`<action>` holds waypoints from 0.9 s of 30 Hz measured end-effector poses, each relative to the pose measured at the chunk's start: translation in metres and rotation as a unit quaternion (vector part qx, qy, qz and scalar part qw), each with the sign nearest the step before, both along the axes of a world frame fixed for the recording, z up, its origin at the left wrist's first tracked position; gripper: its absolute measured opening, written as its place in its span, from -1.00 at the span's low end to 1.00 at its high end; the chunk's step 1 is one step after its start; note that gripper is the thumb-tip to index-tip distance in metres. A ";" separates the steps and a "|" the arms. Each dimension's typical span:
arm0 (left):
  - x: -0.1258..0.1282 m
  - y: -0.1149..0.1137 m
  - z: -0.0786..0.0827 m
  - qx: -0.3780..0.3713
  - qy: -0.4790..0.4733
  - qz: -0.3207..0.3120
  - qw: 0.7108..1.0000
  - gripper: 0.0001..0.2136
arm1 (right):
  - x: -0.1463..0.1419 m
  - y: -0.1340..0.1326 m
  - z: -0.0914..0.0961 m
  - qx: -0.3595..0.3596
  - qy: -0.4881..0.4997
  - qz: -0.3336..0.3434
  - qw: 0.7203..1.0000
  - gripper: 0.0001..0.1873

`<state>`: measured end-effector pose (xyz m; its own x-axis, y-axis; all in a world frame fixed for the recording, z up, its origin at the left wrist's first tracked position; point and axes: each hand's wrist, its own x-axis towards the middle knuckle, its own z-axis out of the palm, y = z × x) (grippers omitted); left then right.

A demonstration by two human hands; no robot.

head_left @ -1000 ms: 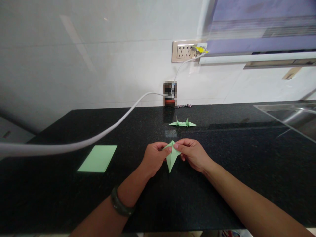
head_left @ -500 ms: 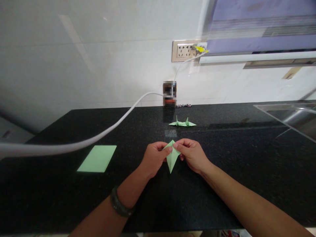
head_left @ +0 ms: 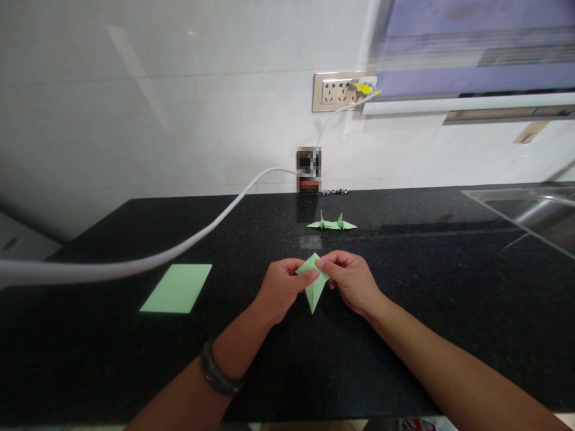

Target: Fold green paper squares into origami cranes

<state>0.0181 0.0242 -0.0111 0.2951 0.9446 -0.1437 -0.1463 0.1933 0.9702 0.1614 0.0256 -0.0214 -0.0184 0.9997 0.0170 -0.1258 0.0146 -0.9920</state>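
Note:
A half-folded piece of light green paper (head_left: 313, 288) hangs point down just above the black countertop (head_left: 404, 335). My left hand (head_left: 281, 289) pinches its upper left edge with thumb and fingers closed. From the other side my right hand (head_left: 353, 281) pinches the upper right edge, thumbs nearly meeting at the top. A dark bracelet (head_left: 218, 372) sits on my left wrist. Farther back on the counter lies a finished green paper crane (head_left: 332, 224).
A flat stack of green paper sheets (head_left: 177, 288) lies to the left. A thick white cable (head_left: 179, 248) runs from the left edge up to a wall socket (head_left: 335, 92). A small dark object (head_left: 308, 170) stands against the wall. A steel sink (head_left: 530, 209) is at right.
My thumbs have come closer together over the top of the folded paper, narrowing it slightly. The hands stay in the same place.

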 end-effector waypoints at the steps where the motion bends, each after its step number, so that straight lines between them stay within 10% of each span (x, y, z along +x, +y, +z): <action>1: 0.000 0.000 0.001 0.001 0.008 0.003 1.000 -0.78 | 0.000 0.000 0.000 0.001 -0.001 0.000 1.000 -0.78; 27: -0.001 -0.002 -0.004 0.002 0.054 -0.036 0.998 -0.83 | 0.001 0.001 0.003 -0.050 0.063 0.038 0.996 -0.61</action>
<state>0.0172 0.0224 -0.0155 0.3451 0.9222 -0.1747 -0.0275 0.1960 0.9802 0.1624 0.0270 -0.0183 -0.0978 0.9923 -0.0765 -0.2455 -0.0985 -0.9644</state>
